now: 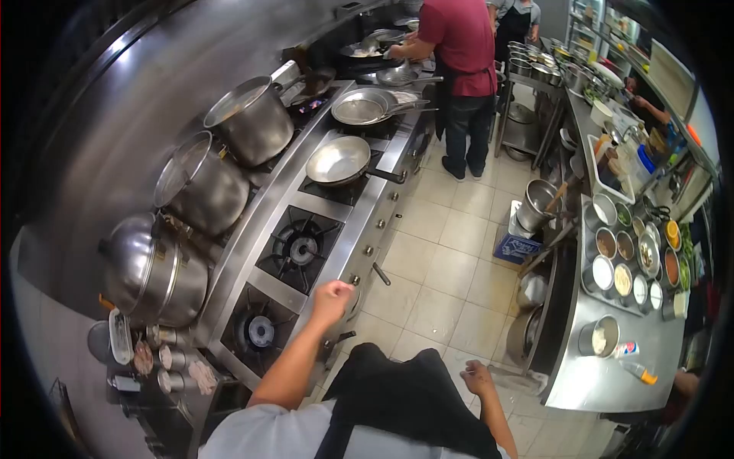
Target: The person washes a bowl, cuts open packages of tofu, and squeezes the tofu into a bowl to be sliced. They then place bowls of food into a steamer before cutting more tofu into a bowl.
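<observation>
My left hand (pixel 332 300) is raised beside the stove's front edge, its fingers curled in with nothing visible in them. Its fingertips overlap a burner knob (pixel 354 280) in this view. Close by on the stove are two bare gas burners, a middle burner (pixel 303 249) and a near burner (pixel 260 331). Farther along the stove sits a frying pan (pixel 339 160), handle pointing out over the edge. Low at my right side hangs my right hand (pixel 479 376), empty, with fingers loosely bent and apart. Between my hands is my black apron (pixel 401 390).
Large stockpots (pixel 248 122) line the stove's back. A person in a red shirt (pixel 466 46) works at the far burners; another stands behind. The right-hand steel counter (pixel 566 375) carries several sauce containers (pixel 604 271). A blue crate (pixel 516 246) stands on the tiled floor (pixel 432 268).
</observation>
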### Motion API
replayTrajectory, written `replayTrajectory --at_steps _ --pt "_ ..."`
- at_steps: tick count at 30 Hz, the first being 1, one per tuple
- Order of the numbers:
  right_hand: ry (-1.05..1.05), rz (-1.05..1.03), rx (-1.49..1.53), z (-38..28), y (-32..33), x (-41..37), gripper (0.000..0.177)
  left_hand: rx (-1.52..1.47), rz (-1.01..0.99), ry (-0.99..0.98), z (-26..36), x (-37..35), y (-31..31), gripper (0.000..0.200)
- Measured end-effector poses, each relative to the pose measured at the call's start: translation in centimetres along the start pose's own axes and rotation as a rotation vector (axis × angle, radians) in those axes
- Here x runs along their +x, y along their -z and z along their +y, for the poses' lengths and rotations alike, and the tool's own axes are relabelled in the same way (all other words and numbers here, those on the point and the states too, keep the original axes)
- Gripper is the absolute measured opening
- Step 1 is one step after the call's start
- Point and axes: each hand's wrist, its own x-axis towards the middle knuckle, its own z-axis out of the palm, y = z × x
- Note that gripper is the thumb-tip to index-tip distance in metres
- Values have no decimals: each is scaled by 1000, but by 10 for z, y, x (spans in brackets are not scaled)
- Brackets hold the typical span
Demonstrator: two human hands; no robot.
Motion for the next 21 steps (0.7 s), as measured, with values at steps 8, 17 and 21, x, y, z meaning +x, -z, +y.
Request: replayTrajectory --at_steps 8,17,21 --pt "-190 164 260 78 48 88 28 -339 -455 488 32 66 -103 22" --pt "-304 38 498 31 63 228 26 -1450 -306 584 58 387 -334 30" --pt "-494 51 569 111 76 265 35 -1770 44 767 -14 585 -427 41"
